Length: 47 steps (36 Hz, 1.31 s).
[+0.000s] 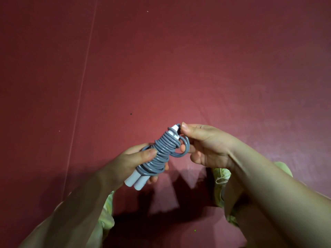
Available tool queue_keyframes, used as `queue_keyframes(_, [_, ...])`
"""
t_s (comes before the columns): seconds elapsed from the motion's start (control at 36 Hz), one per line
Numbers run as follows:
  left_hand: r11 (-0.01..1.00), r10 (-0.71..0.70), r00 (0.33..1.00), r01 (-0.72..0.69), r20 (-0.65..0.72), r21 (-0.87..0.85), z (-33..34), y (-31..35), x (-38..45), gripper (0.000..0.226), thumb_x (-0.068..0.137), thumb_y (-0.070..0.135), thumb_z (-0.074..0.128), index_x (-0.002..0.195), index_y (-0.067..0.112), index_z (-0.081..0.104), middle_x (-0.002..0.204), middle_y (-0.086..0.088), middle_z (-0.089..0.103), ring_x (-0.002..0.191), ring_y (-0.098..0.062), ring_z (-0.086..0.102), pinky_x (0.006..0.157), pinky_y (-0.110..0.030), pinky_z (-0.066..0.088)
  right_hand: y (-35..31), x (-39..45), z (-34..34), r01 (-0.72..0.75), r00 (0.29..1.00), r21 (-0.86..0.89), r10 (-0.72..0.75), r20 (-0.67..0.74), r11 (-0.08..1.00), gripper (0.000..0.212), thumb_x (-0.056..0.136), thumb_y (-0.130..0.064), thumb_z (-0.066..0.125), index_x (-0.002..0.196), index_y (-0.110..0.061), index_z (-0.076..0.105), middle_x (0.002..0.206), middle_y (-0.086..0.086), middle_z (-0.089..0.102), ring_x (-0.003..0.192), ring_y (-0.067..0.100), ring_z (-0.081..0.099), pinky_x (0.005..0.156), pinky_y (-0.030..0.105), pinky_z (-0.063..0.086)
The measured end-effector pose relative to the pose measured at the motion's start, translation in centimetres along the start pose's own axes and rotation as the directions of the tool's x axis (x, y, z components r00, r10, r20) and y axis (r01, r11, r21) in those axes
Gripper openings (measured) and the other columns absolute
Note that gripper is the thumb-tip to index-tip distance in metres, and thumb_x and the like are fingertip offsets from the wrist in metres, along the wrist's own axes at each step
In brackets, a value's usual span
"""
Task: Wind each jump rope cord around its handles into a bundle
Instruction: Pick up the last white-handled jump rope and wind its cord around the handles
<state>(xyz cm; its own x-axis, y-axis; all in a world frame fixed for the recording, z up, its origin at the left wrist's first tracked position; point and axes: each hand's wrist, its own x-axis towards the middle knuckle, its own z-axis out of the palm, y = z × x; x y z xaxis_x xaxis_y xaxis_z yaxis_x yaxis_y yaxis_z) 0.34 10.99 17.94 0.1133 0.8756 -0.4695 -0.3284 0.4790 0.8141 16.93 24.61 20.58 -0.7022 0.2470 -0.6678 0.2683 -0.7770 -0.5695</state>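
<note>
Grey cord [162,153] is lying in close coils around two pale handles [137,181], the bundle being held tilted in the air above a dark red floor [179,68], between the two hands; the handles are lying side by side, their butt ends showing below the coils and one tapered tip [174,128] showing above. The left hand [136,161] is gripping the bundle around its middle, thumb pressing across the coils and fingers curling behind; the right hand [206,144] is pinching the last loose loop [184,145] just beside the upper tips, thumb resting near the top and a finger passing through the loop. Judging from this single head view, winding is nearly finished and the closing tuck is in hand; the next move is probably calling for the loop to be drawn snug or slipped over the tips while the left hand is keeping the coils from springing apart. Pale green cloth [221,187] is showing beneath the forearms.
</note>
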Motion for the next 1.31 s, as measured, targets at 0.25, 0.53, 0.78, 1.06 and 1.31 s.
queue_keyframes(0.25, [0.999, -0.04, 0.994, 0.041, 0.106, -0.009, -0.7, 0.4, -0.8, 0.06, 0.067, 0.059, 0.073, 0.097, 0.007, 0.068, 0.087, -0.026, 0.061, 0.057, -0.024, 0.056, 0.054, -0.03, 0.046, 0.9, 0.6, 0.1, -0.038, 0.996, 0.061, 0.033, 0.08, 0.997, 0.037, 0.057, -0.045, 0.075, 0.078, -0.017, 0.063, 0.059, -0.003, 0.051, 0.043, 0.003, 0.048, 0.038, 0.012, 0.035])
queue_keyframes(0.53, [0.949, 0.009, 0.921, 0.115, 0.39, -0.293, -0.9, -0.1, -0.1, 0.05, 0.085, 0.046, 0.063, 0.113, 0.005, 0.061, 0.091, -0.018, 0.064, 0.056, -0.018, 0.061, 0.055, -0.028, 0.051, 0.9, 0.8, -0.1, 0.074, 0.972, 0.101, -0.095, 0.216, 0.992, 0.047, 0.05, -0.055, 0.085, 0.073, -0.019, 0.065, 0.057, -0.001, 0.047, 0.044, 0.005, 0.047, 0.041, 0.015, 0.034])
queue_keyframes(0.78, [0.92, 0.001, 0.899, 0.171, 0.438, -0.353, -0.7, -0.6, 0.4, 0.051, 0.086, 0.047, 0.061, 0.115, 0.004, 0.06, 0.091, -0.019, 0.065, 0.057, -0.02, 0.063, 0.055, -0.029, 0.052, 0.5, 0.6, 0.0, -0.034, 0.98, 0.153, 0.003, 0.201, 0.988, 0.032, 0.078, -0.042, 0.055, 0.056, -0.019, 0.061, 0.051, -0.006, 0.041, 0.042, 0.004, 0.038, 0.04, 0.013, 0.029])
queue_keyframes(1.06, [0.928, -0.216, 0.948, 0.274, 0.236, -0.252, -0.4, 0.0, 0.4, 0.069, 0.054, 0.055, 0.083, 0.1, 0.005, 0.071, 0.081, -0.017, 0.066, 0.048, -0.021, 0.057, 0.046, -0.026, 0.047, 1.2, 1.9, -0.5, 0.141, 0.92, 0.037, -0.117, -0.375, 0.989, 0.034, 0.096, -0.036, 0.052, 0.066, -0.021, 0.044, 0.044, -0.009, 0.026, 0.036, 0.006, 0.022, 0.036, 0.015, 0.02])
queue_keyframes(1.31, [0.936, -0.273, 0.956, 0.29, 0.107, -0.198, -0.2, 0.4, 0.7, 0.052, 0.072, 0.045, 0.064, 0.101, 0.003, 0.065, 0.076, -0.015, 0.067, 0.046, -0.02, 0.055, 0.043, -0.024, 0.045, 1.2, 2.1, -1.0, 0.183, 0.857, -0.139, -0.228, -0.463, 0.973, 0.034, 0.097, -0.037, 0.051, 0.068, -0.02, 0.046, 0.047, -0.007, 0.028, 0.044, 0.01, 0.022, 0.046, 0.02, 0.023])
